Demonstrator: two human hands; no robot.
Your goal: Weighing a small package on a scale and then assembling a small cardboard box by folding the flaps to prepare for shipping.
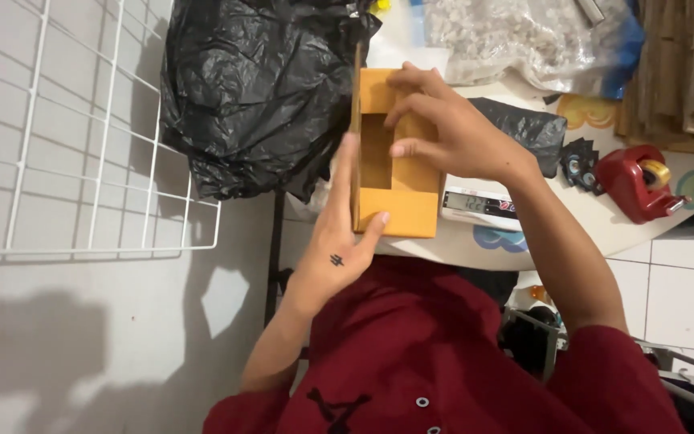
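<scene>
Two bare hands on one small tan cardboard box, held up above the near edge of the white round-edged table. Box partly folded, with a rectangular opening in its upper face.

Left hand: flat against the box's left side, fingers straight and extended along the upright flap, thumb hooked round the lower front corner. Lightly closed on the box, palm open rather than fisted.

Right hand: over the top of the box, fingers curled, tips pressing on the panel beside the opening. Gripping the box from above; how far the thumb wraps, cannot tell.

Behind the box, toward the table's far left edge: large crumpled black plastic bag. At the far edge: clear plastic bag of pale granular bits. Just below the right wrist: small white digital scale with display, partly hidden by the box. Toward the right edge: red tape dispenser, with small dark tape rolls beside it. Far right corner: stack of brown cardboard sheets.

Left of the table: white wire grid panel against a pale wall. Person wears a dark red shirt
</scene>
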